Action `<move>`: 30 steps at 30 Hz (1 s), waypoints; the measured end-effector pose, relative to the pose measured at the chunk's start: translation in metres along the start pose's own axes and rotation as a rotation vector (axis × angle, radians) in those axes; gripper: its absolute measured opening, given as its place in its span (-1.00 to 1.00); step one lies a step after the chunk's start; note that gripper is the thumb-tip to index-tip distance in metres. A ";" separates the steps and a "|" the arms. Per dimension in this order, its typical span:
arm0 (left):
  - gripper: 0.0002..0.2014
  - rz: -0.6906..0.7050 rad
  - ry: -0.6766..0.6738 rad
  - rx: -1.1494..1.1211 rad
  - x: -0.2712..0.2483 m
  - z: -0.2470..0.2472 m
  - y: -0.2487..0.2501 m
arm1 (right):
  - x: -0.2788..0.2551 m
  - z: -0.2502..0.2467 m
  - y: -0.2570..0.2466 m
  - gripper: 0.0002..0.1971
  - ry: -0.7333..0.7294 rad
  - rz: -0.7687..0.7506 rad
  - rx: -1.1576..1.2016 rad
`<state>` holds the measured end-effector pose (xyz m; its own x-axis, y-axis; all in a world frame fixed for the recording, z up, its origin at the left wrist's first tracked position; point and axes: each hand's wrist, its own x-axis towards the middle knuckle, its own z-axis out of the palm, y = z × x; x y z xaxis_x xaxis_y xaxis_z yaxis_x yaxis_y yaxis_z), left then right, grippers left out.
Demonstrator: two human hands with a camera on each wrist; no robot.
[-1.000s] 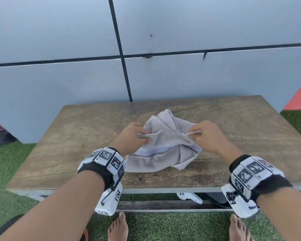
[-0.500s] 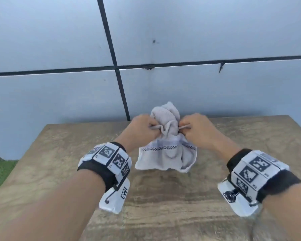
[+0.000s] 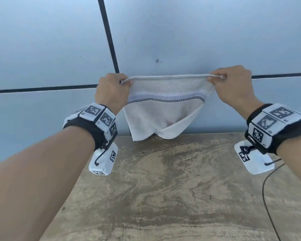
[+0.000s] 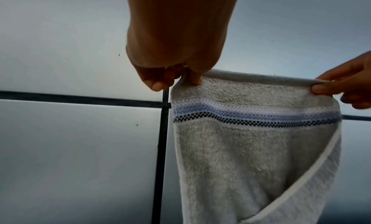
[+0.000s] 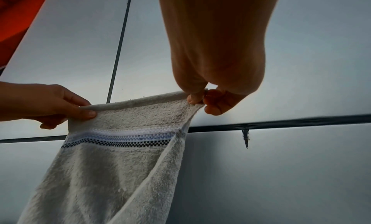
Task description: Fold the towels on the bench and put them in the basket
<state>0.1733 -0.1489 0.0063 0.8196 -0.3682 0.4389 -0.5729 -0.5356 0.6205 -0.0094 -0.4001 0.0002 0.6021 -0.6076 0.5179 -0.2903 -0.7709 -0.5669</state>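
Left hand (image 3: 111, 91) up at chest height, fingers curled, thumb + forefinger pinching left top corner of towel (image 3: 163, 108). Same grip clear in left wrist view: left hand (image 4: 172, 52), thumb tip pressed on the hem, other fingers tucked under. Marker band (image 3: 97, 117) strapped on left wrist, white box (image 3: 103, 160) hanging below it.

Towel held in air btw both hands, top hem pulled taut + roughly level, rest hanging down in front of grey panel wall (image 3: 42, 40). Pale grey terry w/ white, blue + black checker stripe band (image 3: 165, 98) running across near top. Lower right corner flapped up diagonally across front, so bottom edge uneven. Lowest tip at about far edge of bench (image 3: 163, 188); touching or not, can't tell. Bench top brown, worn, streaky.

Right hand (image 3: 233, 86) pinching right top corner, thumb + forefinger closed on hem, rest of fingers curled. Confirmed in right wrist view: right hand (image 5: 216, 60), towel (image 5: 112, 156) hanging off pinch. Marker band + white box on right wrist too, thin black cable (image 3: 266, 197) trailing down over bench at right.
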 end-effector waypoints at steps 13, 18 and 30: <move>-0.86 -0.200 0.026 -0.691 0.001 -0.031 0.032 | 0.004 -0.022 -0.033 -0.92 -0.081 0.261 0.575; -0.81 -0.160 -0.039 -0.508 -0.014 -0.029 0.005 | -0.007 -0.019 -0.028 -0.93 -0.173 0.290 0.465; -0.89 -0.003 -0.412 0.205 -0.124 -0.051 -0.062 | -0.140 -0.028 0.007 -0.81 -0.385 0.076 -0.089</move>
<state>0.1071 -0.0312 -0.0532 0.7792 -0.6157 0.1171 -0.5916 -0.6610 0.4616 -0.1168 -0.3256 -0.0589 0.8059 -0.5609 0.1892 -0.3981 -0.7501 -0.5281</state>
